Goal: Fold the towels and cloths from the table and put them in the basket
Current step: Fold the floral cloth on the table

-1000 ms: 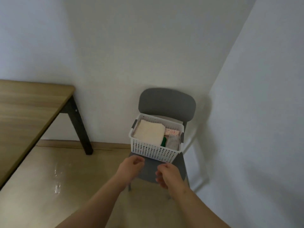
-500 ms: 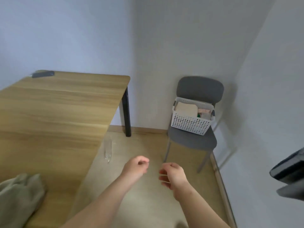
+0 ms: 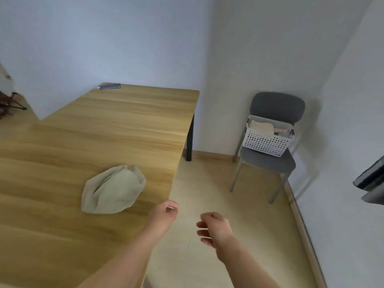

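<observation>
Towel (image 3: 113, 189): pale greenish-beige, crumpled into a rounded heap with soft folds. It lies lower centre-left of frame on the desk (image 3: 124, 125), near its right edge. Judged light, limp and not slippery. It will sag when lifted, so take it by two corners or along one hem, then spread it flat to fold. No corners can be made out in the heap.

Left hand (image 3: 164, 215): just right of the towel at the desk edge, grip loosely curled, empty.

Right hand (image 3: 214, 227): beside it over the floor, grip likewise loose, empty.

Basket (image 3: 267, 143): white, perforated, holding folded cloths, on a grey chair (image 3: 268, 163) at right of frame.
</observation>
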